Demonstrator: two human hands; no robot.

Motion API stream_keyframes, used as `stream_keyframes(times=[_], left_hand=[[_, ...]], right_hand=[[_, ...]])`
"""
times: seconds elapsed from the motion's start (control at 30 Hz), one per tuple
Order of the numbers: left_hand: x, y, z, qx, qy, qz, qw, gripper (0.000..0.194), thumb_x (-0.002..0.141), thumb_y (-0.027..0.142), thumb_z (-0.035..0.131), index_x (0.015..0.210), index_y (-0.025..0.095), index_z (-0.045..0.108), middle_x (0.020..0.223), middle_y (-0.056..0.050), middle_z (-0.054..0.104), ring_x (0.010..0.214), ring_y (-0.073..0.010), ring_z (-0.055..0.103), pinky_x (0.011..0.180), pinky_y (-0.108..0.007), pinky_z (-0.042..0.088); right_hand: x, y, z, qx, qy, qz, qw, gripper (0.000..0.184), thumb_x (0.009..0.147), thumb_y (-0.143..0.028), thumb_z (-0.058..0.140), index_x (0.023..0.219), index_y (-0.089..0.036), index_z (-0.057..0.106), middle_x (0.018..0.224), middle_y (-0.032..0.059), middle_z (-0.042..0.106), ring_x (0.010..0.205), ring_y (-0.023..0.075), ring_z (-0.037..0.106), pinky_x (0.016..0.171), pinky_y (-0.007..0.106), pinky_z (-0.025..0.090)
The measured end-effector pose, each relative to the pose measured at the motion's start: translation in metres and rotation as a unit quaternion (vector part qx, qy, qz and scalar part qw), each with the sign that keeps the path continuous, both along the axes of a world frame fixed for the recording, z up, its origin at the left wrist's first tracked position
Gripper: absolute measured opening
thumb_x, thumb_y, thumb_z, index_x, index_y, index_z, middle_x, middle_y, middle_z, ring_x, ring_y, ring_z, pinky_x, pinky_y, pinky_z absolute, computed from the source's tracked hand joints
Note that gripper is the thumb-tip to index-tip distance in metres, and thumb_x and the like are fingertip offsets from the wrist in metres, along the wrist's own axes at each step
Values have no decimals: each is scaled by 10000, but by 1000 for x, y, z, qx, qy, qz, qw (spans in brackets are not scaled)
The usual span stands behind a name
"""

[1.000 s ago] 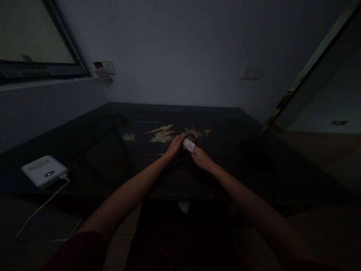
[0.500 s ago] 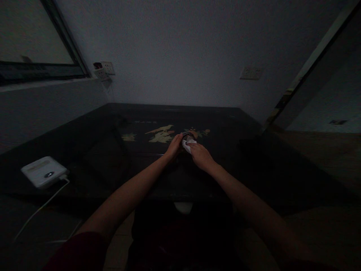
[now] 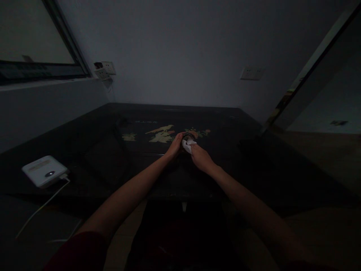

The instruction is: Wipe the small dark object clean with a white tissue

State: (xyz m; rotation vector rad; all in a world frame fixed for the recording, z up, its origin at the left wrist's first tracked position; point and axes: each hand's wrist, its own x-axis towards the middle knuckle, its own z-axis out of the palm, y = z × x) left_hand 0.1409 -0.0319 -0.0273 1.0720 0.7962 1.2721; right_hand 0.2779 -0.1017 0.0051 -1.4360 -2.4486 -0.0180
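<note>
Near the middle of the dark table, my left hand (image 3: 175,146) is closed against the left side of a small round vessel with a shiny dark rim (image 3: 188,134). Its exact kind is too dim to make out. My right hand (image 3: 202,156) pinches a crumpled white tissue (image 3: 187,146), which lies against the vessel's opening on the near side. Part of the tissue appears to be inside the rim. My fingers and the tissue cover most of the vessel's body.
The glossy black table (image 3: 158,177) bears painted birds and flowers (image 3: 161,134). At its left stands a white box-shaped device (image 3: 45,171) with a white cable (image 3: 42,207) hanging over the front edge. Sockets (image 3: 252,73) sit on the wall behind. The room is very dark.
My right hand and the tissue have shifted slightly, and a little more of the vessel's rim shows. My left hand stays in about the same place.
</note>
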Motion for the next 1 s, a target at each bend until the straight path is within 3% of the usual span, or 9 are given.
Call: stream_keyframes(times=[0.23,0.37,0.6,0.73,0.87,1.0], left_hand=[[0,-3,6,-48,-24,-28,998,428,882,553,473,1060,189,611,905,-49,676,696,-149,622,584,-231,484],[-1,-6,11,-92,-22,-48,994,460,927,524,381,1069,168,636,882,-71,696,730,-178,645,591,-250,491],[0,-11,18,-126,-37,-36,991,377,958,390,360,1078,156,631,901,-67,701,752,-168,649,593,-244,505],[0,-9,14,-117,-45,-48,991,408,947,436,384,1102,143,623,910,-87,702,725,-170,649,591,-255,511],[0,-5,8,-90,-55,-55,993,422,912,490,452,1107,152,612,882,-84,695,679,-158,642,562,-234,496],[0,-4,5,-80,-50,-49,994,415,888,504,498,1109,166,595,848,-69,685,622,-132,620,507,-199,466]], right_hand=[[-1,3,-8,-22,86,37,995,439,867,-50,383,1288,-113,486,1282,153,586,1212,199,531,1013,310,399],[0,3,-8,-30,90,43,995,417,857,-50,393,1253,-111,510,1280,163,587,1210,205,535,1003,321,409],[1,2,-1,-26,14,-6,1000,297,876,-72,429,1131,-107,577,1211,175,619,1110,230,597,922,301,447],[2,1,4,9,-39,1,999,250,931,-160,433,1098,-99,609,1198,183,625,1099,239,597,911,306,450],[0,-2,9,51,-72,-5,996,343,972,-323,405,1085,-99,639,1140,196,652,1062,255,606,863,319,461],[-6,-7,11,76,-93,-19,993,348,974,-303,394,1063,-97,660,1112,196,665,1084,271,581,859,361,449]])
